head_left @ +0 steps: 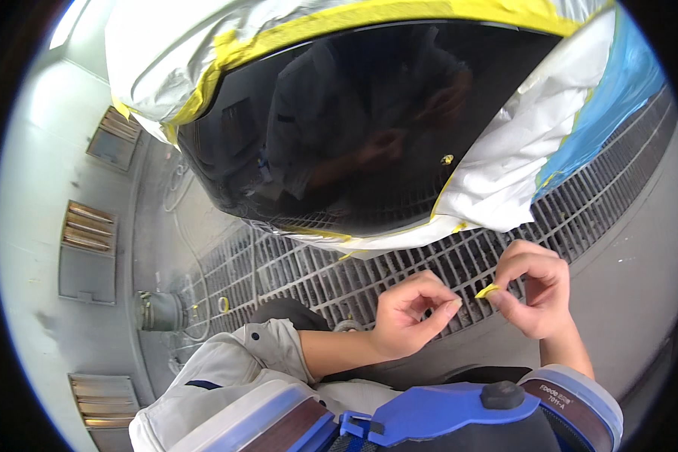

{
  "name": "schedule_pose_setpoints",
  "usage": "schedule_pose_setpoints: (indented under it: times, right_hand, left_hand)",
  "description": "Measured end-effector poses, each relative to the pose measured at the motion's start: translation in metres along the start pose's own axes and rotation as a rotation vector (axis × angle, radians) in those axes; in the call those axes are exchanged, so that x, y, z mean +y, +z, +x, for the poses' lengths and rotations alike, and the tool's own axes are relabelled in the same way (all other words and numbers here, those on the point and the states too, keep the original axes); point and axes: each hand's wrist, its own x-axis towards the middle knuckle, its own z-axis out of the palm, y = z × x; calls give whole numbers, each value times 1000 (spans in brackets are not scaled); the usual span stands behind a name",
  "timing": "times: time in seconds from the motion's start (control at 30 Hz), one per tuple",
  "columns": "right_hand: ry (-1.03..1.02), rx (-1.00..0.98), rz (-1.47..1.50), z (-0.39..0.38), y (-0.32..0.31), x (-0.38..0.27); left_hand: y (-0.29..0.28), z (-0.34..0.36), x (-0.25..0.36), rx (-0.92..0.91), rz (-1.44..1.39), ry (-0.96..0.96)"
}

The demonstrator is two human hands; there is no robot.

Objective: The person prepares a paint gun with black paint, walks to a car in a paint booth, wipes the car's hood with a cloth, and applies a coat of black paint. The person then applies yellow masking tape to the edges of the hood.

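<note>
Above the floor grating, my right hand [533, 290] pinches a small folded piece of yellow masking tape [487, 291] between thumb and forefinger. Close beside it on the left, my left hand [414, 316] is closed in a pinch, thumb against forefinger. Whether anything is between those fingertips is too small to tell. Beyond both hands stands a glossy black vehicle panel [339, 128], which mirrors my arms. A small yellow bit [447, 160] shows on its lower right. White masking sheet [497, 162] and yellow tape edging [399, 10] surround the panel. Neither hand touches it.
Blue film [610, 105] hangs at the right. Metal floor grating [339, 282] runs beneath. A hose [196, 260] and a green cylindrical container [160, 311] lie at the left, near wall vents [89, 226]. A blue respirator with filters [444, 414] fills the lower edge.
</note>
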Motion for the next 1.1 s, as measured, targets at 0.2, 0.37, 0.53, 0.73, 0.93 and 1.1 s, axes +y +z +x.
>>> schedule_pose_setpoints:
  times: [0.2,0.37,0.53,0.73,0.93,1.1]
  right_hand:
    - [-234,232,-336,33,15,-72]
    - [-378,280,-830,82,52,-114]
    - [-479,285,-1016,118,80,-124]
    - [-507,288,-1014,135,95,-113]
    - [-522,274,-1044,139,94,-106]
    - [-563,238,-1151,140,83,-99]
  left_hand:
    - [49,26,-7,-156,-306,125]
    - [64,46,-1,-178,-353,362]
    - [54,49,22,-126,-333,511]
    - [31,52,40,-372,-306,502]
    - [29,50,50,-293,-264,535]
    - [27,48,54,-292,-254,482]
